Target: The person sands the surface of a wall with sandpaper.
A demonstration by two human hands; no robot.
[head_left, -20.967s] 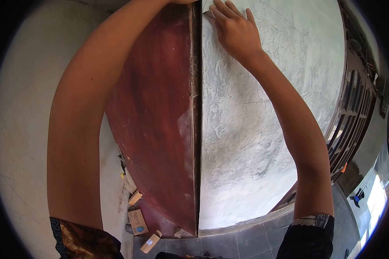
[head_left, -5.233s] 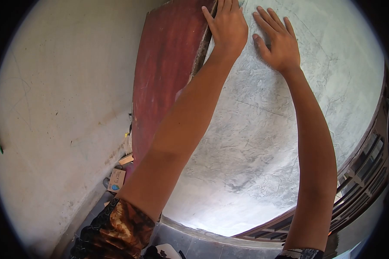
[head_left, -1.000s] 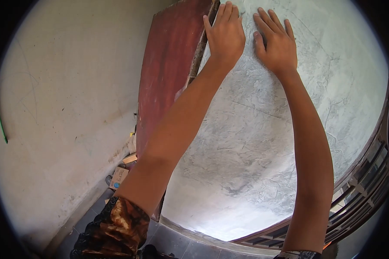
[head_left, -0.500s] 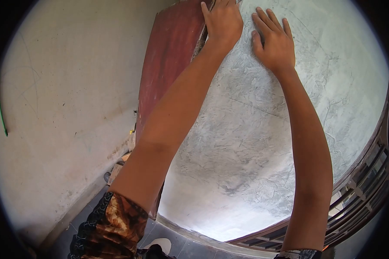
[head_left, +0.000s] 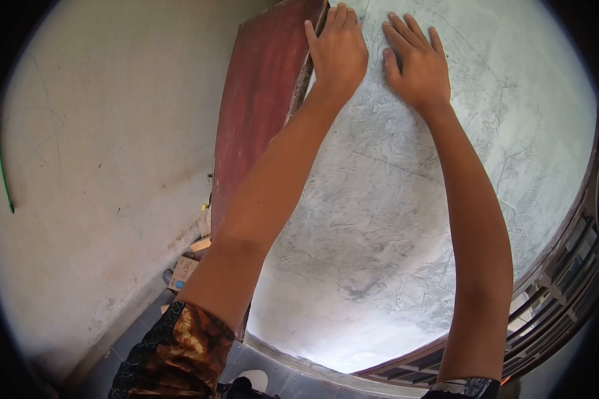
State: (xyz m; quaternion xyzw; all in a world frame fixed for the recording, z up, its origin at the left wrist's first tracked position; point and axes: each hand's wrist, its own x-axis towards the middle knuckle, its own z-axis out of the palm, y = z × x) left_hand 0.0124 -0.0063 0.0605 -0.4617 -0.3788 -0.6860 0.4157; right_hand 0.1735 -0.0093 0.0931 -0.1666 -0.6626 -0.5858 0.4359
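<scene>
Both arms reach up and forward against a grey-white mottled plaster wall (head_left: 373, 219). My left hand (head_left: 341, 56) lies at the wall's left side, fingers stretched upward and thumb apart, close beside the edge of a dark red wooden panel (head_left: 263, 86). To its right, my right hand (head_left: 420, 70) rests flat on the wall with its fingers spread. Neither hand shows anything held. A patterned brown and black sleeve (head_left: 180, 352) covers the upper left arm.
A stained pale wall (head_left: 106, 153) stands on the left, with a green cord (head_left: 4, 173) hanging on it. Low behind the panel sits a cardboard box (head_left: 184, 271). Dark slatted frames (head_left: 556, 299) curve along the lower right. Grey floor tiles (head_left: 283, 372) show at the bottom.
My left hand has shifted slightly down and left in view, so more of its fingers show. The right hand appears marginally further left. More of the cardboard box is visible.
</scene>
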